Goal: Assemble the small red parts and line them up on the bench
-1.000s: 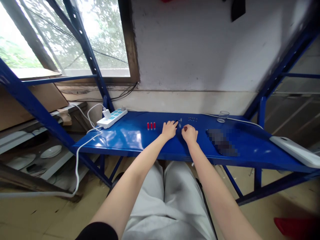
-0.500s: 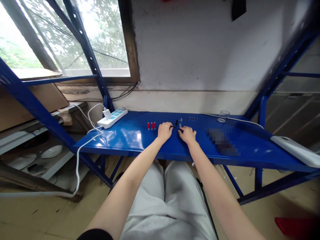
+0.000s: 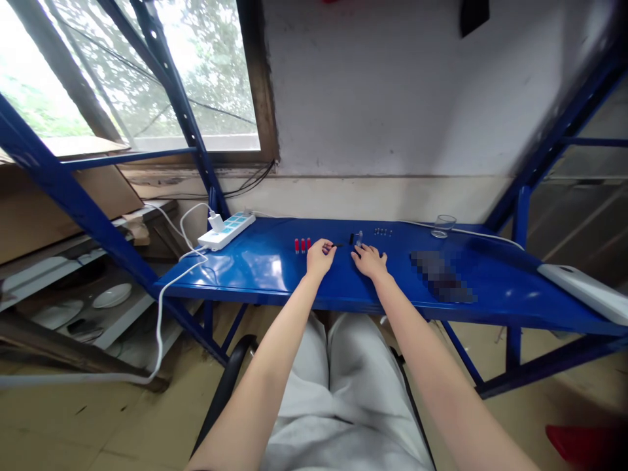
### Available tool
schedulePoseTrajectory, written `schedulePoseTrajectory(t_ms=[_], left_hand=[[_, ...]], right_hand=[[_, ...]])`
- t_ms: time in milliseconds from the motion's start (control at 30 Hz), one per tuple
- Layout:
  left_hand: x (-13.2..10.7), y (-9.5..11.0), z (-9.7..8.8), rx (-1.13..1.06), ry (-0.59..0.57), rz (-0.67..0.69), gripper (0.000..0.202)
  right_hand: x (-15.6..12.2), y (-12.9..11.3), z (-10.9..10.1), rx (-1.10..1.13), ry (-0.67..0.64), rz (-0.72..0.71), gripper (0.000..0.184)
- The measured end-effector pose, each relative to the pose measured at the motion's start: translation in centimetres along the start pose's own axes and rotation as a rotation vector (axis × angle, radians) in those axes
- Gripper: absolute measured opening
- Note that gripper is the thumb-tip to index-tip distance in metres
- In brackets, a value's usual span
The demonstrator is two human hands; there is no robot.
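Left hand (image 3: 320, 258) has its grip closed on a thin dark piece (image 3: 338, 245) over the blue counter (image 3: 235, 271), right hand (image 3: 371, 262) is by some small clear bits (image 3: 360, 237), can't tell if it's holding anything.

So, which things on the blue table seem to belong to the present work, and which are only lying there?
Likely in the work:
thin dark piece, in the left hand
small black piece, clear piece, near the right hand
perhaps red cylinders, tiny pieces

Apparently just lying about:
power strip
glass
pixelated dark item
white object, far right
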State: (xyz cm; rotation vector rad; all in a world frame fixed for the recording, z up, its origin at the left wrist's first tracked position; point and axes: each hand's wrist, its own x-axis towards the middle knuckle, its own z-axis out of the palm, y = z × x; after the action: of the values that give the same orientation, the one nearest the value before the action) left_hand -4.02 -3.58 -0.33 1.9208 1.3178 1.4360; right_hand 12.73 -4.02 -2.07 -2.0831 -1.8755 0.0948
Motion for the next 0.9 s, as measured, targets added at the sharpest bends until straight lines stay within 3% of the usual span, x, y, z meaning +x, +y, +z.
schedulePoseTrajectory(t_ms=[433,667,800,900], left_hand=[[-0.5,-0.4,-0.1,-0.056,0.008,-0.011,0.010],[-0.5,-0.3,-0.2,-0.075,0.022,-0.023,0.010],[-0.5,-0.3,-0.2,-0.081,0.023,-0.025,0.011],[-0.5,-0.4,-0.1,-0.084,0.025,-0.029,0.011]], right_hand=[[-0.7,-0.4,-0.2,0.013,0.009,-0.045,0.046],[-1.3,-1.1,-0.7,0.106,0.228,-0.193,0.033],[-1.1,-1.0,-0.9,0.312,0.405,-0.288,0.023],[-0.9,-0.7,-0.8,0.506,0.479,-0.268,0.021]])
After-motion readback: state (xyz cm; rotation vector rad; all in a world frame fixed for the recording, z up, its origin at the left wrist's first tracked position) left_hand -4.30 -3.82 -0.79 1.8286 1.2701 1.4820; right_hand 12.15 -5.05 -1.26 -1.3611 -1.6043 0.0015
